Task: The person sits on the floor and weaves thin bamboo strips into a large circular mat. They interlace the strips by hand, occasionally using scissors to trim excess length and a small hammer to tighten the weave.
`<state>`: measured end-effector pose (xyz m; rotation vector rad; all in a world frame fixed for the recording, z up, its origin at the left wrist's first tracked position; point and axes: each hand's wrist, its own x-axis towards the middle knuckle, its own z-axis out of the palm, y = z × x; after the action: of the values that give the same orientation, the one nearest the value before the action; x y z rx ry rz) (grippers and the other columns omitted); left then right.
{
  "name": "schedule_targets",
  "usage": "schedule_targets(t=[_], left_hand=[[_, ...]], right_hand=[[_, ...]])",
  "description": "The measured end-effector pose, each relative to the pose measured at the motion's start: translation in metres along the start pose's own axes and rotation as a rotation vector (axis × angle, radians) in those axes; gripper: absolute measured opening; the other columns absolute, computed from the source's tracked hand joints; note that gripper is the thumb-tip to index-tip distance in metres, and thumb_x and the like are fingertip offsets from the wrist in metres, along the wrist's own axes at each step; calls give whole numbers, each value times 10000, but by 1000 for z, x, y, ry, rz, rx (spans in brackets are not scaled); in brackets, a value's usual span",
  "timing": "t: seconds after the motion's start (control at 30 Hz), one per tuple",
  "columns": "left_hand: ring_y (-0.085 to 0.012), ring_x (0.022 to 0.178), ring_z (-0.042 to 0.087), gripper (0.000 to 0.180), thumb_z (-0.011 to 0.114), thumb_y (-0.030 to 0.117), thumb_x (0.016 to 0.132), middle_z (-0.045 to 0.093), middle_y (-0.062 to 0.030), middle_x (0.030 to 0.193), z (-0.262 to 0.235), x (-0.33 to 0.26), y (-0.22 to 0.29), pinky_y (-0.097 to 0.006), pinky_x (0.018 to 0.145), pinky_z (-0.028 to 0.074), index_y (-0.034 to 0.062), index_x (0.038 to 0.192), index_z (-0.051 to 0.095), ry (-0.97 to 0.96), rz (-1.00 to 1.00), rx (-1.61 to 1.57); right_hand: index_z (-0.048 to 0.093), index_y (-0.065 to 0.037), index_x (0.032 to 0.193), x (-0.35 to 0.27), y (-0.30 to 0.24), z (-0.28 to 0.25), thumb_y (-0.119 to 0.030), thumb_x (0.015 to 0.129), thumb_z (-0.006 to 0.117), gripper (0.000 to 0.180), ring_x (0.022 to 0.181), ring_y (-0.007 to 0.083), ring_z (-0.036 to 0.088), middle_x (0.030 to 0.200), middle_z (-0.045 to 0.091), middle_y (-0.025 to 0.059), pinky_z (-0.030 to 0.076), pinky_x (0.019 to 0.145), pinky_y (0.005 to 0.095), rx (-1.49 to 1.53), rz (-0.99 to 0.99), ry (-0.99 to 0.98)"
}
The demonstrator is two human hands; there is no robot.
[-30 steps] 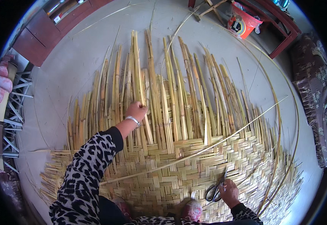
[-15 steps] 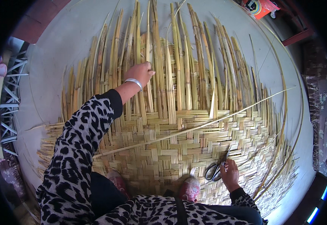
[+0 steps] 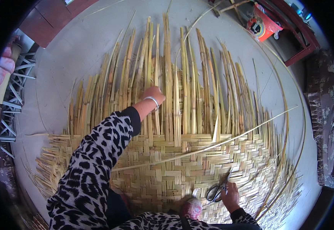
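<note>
Left hand (image 3: 154,94) out in front, one of two in view, fingers curled in among the long unwoven strips (image 3: 168,76) at the far side of one woven mat (image 3: 190,170). Can't tell whether actually pinching a strip or just pressing against it, fingertips being hidden from up here. One silver bracelet (image 3: 151,100) on that wrist, and two leopard-print sleeves (image 3: 86,172) in total, one per arm.

Right hand (image 3: 230,196) lower down and off to the right, closed around one pair of scissors (image 3: 214,193), dark loops to the left, blades aimed away from the body, over the woven part.

Mat spread across the grey floor (image 3: 55,96), with one red shoe (image 3: 192,209) clearly visible at the near side. Tried counting the unwoven strips: way too many, too much overlap, so calling it dozens.

Easier counts: one loose strip (image 3: 228,141) slanting across the weave, two thin curved strips (image 3: 287,122) bowed along the right side, one red bucket (image 3: 264,27) at far right, one dark red cabinet (image 3: 44,23) at far left, one pink cloth (image 3: 6,65) near the left edge, one fringed brown cover (image 3: 326,115) near the right.
</note>
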<state>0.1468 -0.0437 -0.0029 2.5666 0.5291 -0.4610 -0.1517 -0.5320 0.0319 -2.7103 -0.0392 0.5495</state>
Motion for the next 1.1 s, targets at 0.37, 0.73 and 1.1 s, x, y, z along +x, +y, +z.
schedule_targets(t=[0.37,0.73,1.1], left_hand=[[-186,659,666,150,682,77,793,629,-83,746,-4,-17,-3,-305,525,559,13,889,585,-48,-136,-868],[-173,703,674,183,641,178,926,679,-97,847,-70,2,35,-287,642,563,-2,954,631,118,206,-1180],[-181,775,701,214,614,211,938,711,-111,938,-38,15,20,-324,620,539,31,1053,636,3,-35,-891]], right_hand=[[526,-30,994,-5,-7,-1,-141,716,750,374,871,374,568,926,543,162,471,721,463,-28,-5,40],[558,-72,1087,-13,0,-1,-222,725,752,437,919,369,586,1005,531,156,490,742,487,14,100,-2],[554,-70,1086,-13,-3,-7,-268,764,723,414,922,393,594,1028,548,176,496,758,498,-18,95,-55]])
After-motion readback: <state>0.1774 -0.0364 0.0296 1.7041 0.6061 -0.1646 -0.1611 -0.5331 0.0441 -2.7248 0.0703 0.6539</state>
